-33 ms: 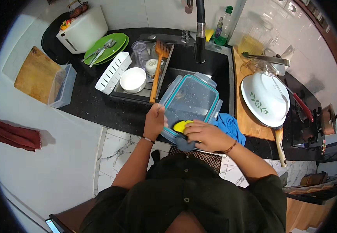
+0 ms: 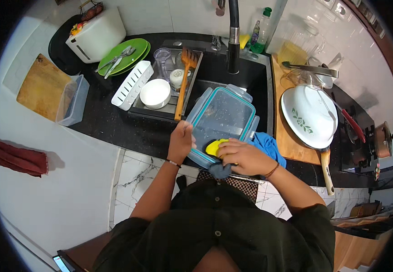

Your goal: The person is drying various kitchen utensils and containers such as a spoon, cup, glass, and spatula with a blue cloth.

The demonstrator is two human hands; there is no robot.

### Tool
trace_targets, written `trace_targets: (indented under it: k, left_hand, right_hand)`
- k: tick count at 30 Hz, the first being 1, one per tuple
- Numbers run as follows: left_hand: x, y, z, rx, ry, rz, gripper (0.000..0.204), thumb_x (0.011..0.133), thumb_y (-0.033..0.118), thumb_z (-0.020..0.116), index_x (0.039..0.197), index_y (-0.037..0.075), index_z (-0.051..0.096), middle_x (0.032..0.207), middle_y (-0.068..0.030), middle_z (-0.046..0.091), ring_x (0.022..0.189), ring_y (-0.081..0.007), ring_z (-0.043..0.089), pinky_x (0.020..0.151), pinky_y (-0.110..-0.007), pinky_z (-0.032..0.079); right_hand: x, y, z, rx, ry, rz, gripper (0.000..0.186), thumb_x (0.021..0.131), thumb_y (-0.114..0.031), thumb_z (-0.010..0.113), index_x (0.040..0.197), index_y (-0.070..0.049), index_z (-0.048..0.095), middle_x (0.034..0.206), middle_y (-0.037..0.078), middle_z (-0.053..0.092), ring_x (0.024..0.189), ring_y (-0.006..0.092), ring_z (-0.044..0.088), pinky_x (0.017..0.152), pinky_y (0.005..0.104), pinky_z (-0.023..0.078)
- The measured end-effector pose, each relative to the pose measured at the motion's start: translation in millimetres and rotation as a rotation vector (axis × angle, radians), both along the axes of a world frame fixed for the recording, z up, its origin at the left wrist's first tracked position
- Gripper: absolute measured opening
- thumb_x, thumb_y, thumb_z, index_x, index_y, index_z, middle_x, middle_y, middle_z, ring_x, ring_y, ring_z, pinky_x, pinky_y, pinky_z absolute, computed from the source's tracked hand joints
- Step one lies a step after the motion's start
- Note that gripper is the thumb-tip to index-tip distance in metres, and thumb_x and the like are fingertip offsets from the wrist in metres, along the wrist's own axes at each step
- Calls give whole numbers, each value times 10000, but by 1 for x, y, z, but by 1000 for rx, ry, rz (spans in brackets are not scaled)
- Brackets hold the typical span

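A clear container lid (image 2: 225, 111) with a teal seal and clip flaps lies tilted over the front of the black sink (image 2: 261, 77). My left hand (image 2: 181, 139) grips its near left edge, with the thumb showing and the other fingers partly hidden. On the lid's near end, my right hand (image 2: 244, 156) presses a yellow sponge (image 2: 213, 148) against the surface. Dark grey material (image 2: 219, 170) hangs below that hand, over the lid's near edge. Small whitish flecks dot the clear panel. Beside the lid's right corner lies a crumpled blue cloth (image 2: 269, 148).
Left of the sink, a drainer tray holds a white bowl (image 2: 155, 93), cups and a wooden spatula (image 2: 185, 81). Green plates (image 2: 126, 54) stand behind. A black faucet (image 2: 233, 45) rises at the back. To the right, a white oval dish (image 2: 307, 115) rests on a wooden board (image 2: 296, 149).
My right hand and the yellow sponge have shifted slightly to the right along the lid's near end. The left hand and the lid stay in place.
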State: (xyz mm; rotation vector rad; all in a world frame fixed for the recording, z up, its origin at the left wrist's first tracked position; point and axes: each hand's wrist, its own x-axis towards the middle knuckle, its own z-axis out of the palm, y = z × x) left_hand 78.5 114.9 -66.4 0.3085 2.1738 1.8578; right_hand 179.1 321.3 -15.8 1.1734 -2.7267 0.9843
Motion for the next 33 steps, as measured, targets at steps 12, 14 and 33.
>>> trace_targets:
  k: [12,14,33]
  left_hand:
    - [-14,-3,-30,-165,678,73,138,889,138,450,860,17,508,561,-88,538,441,-160,544,425,-289,453]
    - [-6,-2,-14,-111,356,48,138,886,143,456,879,18,514,565,-85,537,442,-156,543,421,-287,452]
    - [12,-4,13,-216,223,-7,372,853,215,549,1163,12,523,820,-126,590,734,-229,600,653,-321,487]
  right_hand:
    - [-6,-61,-8,19,157,-364,480,698,-359,675,1020,-36,524,1098,139,502,1093,326,463,931,422,369]
    - [6,-41,-1,97,135,-345,506,662,-355,699,1026,-55,516,1109,124,501,1101,308,459,926,417,364]
    - [32,-25,13,175,153,-372,407,608,-267,711,924,-79,537,973,74,572,941,241,548,766,361,409]
